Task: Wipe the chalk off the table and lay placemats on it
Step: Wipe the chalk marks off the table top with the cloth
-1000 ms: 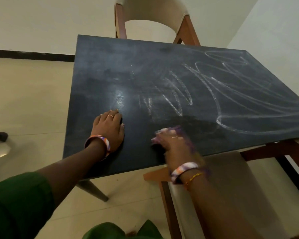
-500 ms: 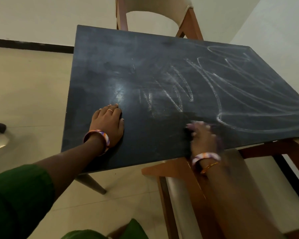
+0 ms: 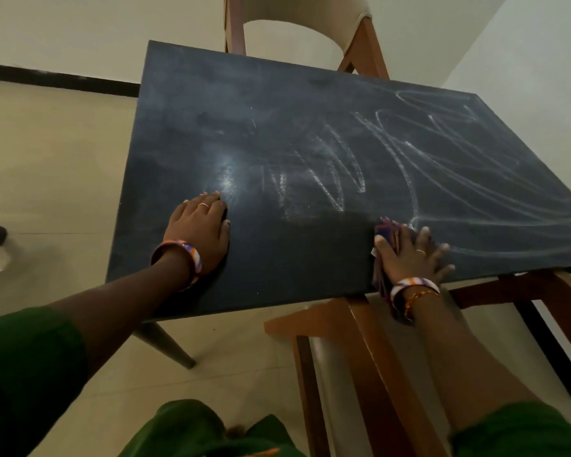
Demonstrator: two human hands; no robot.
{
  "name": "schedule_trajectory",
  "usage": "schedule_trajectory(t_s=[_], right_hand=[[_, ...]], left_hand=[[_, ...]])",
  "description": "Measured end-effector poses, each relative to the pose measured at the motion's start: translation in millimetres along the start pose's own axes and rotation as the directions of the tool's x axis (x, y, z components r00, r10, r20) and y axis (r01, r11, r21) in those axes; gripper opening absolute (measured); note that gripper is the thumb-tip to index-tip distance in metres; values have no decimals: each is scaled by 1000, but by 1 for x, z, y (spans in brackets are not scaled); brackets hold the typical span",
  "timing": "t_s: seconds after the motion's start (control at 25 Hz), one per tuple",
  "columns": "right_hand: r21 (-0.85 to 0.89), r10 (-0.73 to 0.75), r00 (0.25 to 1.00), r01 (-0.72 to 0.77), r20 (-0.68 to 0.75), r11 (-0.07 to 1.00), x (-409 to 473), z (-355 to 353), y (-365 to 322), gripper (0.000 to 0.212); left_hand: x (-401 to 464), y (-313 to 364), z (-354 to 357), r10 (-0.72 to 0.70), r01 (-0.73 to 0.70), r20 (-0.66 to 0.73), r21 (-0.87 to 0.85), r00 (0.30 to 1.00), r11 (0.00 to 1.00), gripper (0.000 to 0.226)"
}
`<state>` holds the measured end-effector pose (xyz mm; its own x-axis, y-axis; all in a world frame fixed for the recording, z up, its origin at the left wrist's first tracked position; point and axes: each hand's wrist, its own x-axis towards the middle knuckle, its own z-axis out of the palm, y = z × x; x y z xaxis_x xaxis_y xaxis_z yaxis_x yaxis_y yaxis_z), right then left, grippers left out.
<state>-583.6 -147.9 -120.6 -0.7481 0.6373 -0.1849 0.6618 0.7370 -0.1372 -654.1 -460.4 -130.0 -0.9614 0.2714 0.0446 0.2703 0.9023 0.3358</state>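
At the far left, a cream tiled floor (image 3: 47,153) runs back to a black skirting strip (image 3: 56,81) along the wall. The left hand (image 3: 200,230) lies flat on the near-left part of the dark rectangular chalkboard-topped table (image 3: 277,275), its fingers straight and together, palm down, holding nothing; a striped orange, white and purple bangle (image 3: 182,260) circles that wrist. Past the table's far edge stands a wooden chair with a cream padded back (image 3: 297,11). White chalk scribbles (image 3: 393,159) cover the middle and right of the tabletop, while the left part looks only faintly smeared. Near the table's near-right edge, the right hand (image 3: 412,255) presses a purple cloth (image 3: 388,234) onto the surface, fingers spread over it, the cloth showing at the thumb side and under the wrist. A second wooden chair with a pale seat (image 3: 340,374) sits below that hand, tucked at the near side.
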Motion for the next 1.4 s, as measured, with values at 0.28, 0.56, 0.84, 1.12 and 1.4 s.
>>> schedule_trajectory(t_s=[0.28, 0.56, 0.84, 1.12, 1.4], right_hand=[[-27, -747, 656, 753, 106, 657, -94, 39, -105, 55], [143, -140, 990, 136, 18, 980, 28, -10, -26, 52], [131, -641, 763, 628, 90, 767, -54, 35, -135, 51], [279, -300, 954, 294, -22, 914, 18, -8, -56, 32], [73, -343, 939, 342, 4, 937, -9, 19, -110, 45]], left_hand=[[0, 3, -3, -34, 33, 11, 14, 999, 999, 41], [0, 4, -3, -36, 36, 12, 15, 999, 999, 43], [1, 5, -2, -35, 35, 15, 33, 999, 999, 41], [0, 2, -3, -20, 20, 30, 8, 999, 1000, 41], [4, 1, -1, -28, 28, 12, 33, 1000, 999, 41]])
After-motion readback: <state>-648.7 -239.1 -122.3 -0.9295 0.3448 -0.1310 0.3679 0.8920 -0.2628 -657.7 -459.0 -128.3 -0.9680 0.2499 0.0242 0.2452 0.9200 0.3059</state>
